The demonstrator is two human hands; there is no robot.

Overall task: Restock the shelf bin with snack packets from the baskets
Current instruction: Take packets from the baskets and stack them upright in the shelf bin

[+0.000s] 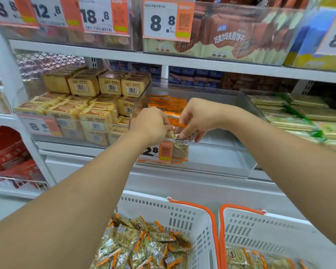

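The white metal shelving (182, 61) carries rows of clear bins, so stock faces the aisle and each price tag hangs on a bin front. The clear plastic shelf bin (217, 152) being filled sits directly under and behind the fingers; most of its floor to the right of them is bare, and a layer of orange-edged packets (167, 102) lies flat just beyond them at the back left.

Below the forearms, well short of the fingers, stand 2 white slotted plastic baskets with orange handles. The left basket (182, 216) holds a loose heap of packets and the right basket (270, 228) a shallower layer, placed close so each reach is short.

The left hand (150, 126) and the right hand (197, 118) meet over the bin's front left corner. Both sets of fingers are closed narrowly on the top edge of a transparent snack packet with orange trim (179, 147), probably to steady it as it goes in.

The packet hangs upright from the fingers, its long axis roughly vertical and its lower end pointing down, inside the bin's front wall as far as can be judged, beside the orange price tag (164, 151).
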